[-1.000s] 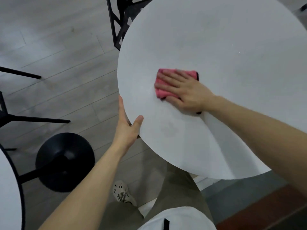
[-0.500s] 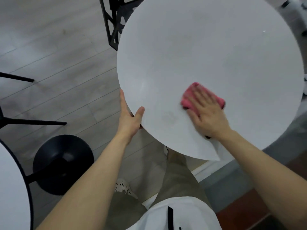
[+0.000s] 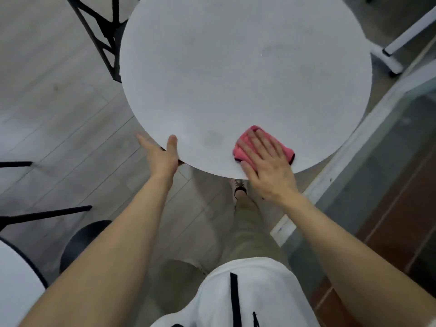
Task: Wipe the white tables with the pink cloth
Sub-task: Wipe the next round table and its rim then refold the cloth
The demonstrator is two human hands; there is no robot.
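Note:
A round white table (image 3: 236,67) fills the upper middle of the head view. The folded pink cloth (image 3: 243,140) lies on its near edge, right of centre. My right hand (image 3: 266,161) presses flat on the cloth with straight, spread fingers and covers most of it. My left hand (image 3: 162,159) holds the table's near left rim, thumb on top; the other fingers go under the top, mostly hidden. A faint smudge shows on the surface between the two hands.
A second white table (image 3: 14,286) with a black rim shows at the lower left, beside a black round stool (image 3: 82,239). A black chair frame (image 3: 103,31) stands behind the table's left side. A glass partition (image 3: 389,161) runs along the right.
My right hand has slid the pink cloth from the table's left middle toward me and rightward to the near edge. My left hand has kept its hold on the rim.

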